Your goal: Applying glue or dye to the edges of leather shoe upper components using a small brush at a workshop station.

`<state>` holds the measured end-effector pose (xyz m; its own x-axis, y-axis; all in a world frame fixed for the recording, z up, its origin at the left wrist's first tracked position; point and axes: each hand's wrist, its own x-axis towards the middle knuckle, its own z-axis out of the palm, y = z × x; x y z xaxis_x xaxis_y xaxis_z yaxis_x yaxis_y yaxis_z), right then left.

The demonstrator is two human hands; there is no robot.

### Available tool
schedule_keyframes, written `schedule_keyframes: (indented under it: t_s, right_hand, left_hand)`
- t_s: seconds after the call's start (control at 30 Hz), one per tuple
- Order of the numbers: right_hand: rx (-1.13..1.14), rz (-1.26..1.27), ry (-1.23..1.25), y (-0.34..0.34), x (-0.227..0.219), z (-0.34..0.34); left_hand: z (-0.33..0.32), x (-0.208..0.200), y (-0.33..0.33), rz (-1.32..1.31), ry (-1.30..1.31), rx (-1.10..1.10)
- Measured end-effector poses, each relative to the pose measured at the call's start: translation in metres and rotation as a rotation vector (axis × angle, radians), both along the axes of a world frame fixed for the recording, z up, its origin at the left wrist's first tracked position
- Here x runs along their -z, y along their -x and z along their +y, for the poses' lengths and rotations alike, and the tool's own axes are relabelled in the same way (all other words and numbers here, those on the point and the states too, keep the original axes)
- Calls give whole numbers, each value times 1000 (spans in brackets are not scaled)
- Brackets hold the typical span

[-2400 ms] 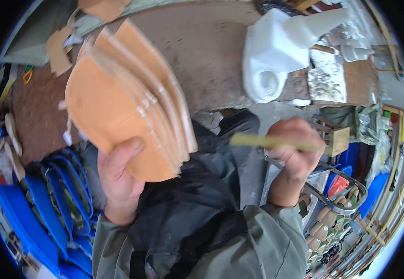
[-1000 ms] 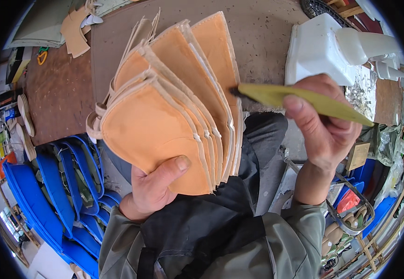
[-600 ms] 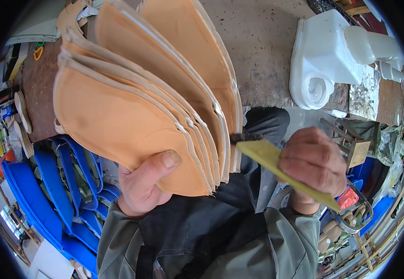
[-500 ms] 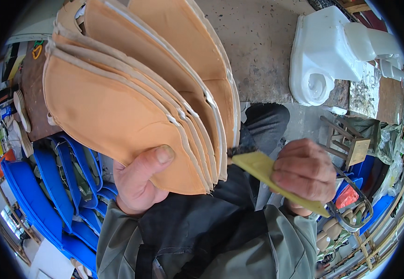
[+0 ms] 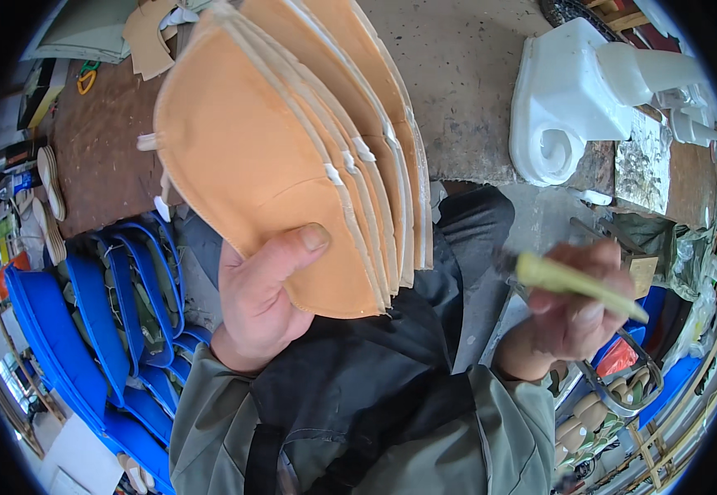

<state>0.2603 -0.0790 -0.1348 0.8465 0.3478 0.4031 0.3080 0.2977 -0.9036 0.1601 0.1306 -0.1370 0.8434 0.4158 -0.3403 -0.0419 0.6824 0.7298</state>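
My left hand (image 5: pixel 263 289) is closed on a fanned stack of tan fabric shoe uppers (image 5: pixel 251 140), thumb on top and fingers hidden underneath. The uppers have stitched edges, with pale strips and white patches along their right-hand rims. To the right of the stack and apart from it, my right hand (image 5: pixel 581 326) grips a brush (image 5: pixel 565 277) by its flat yellow handle. The brush's dark bristle end points left toward the uppers and is smeared by motion.
A white plastic jug-like container (image 5: pixel 569 99) stands on the worn worktable (image 5: pixel 466 99). Blue plastic racks (image 5: pixel 65 346) sit at the left, near pale shoe soles (image 5: pixel 49 181). Scissors (image 5: pixel 87 78) lie at far left. Several shoes (image 5: pixel 593 417) are at lower right.
The brush has moved right, away from the edges of the uppers, and its handle has turned. My left hand has shifted the stack slightly right and turned it more upright.
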Motion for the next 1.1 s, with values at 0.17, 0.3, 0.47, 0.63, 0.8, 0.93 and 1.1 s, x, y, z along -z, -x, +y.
schedule_keyframes:
  t_s: [0.17, 0.3, 0.47, 0.63, 0.8, 0.93, 1.1]
  right_hand:
    - [43, -349, 271, -15, 31, 39]
    - [38, -688, 518, 7, 22, 27]
    - [-29, -161, 385, 26, 16, 3]
    - [-32, -367, 459, -18, -11, 36]
    - [-3, -348, 479, -39, -16, 61]
    - [16, -756, 540, -58, -25, 71]
    - [-76, -887, 441, -43, 0, 57]
  left_hand:
    - [-3, -2, 0, 16, 44, 5]
    - [1, -1, 2, 43, 96, -27]
    - [3, -5, 3, -11, 137, -6]
    - [1, -9, 4, -18, 53, 31]
    - [-1, -9, 13, 56, -35, 14]
    - [10, 0, 20, -79, -142, 99]
    - [14, 4, 17, -106, -163, 83]
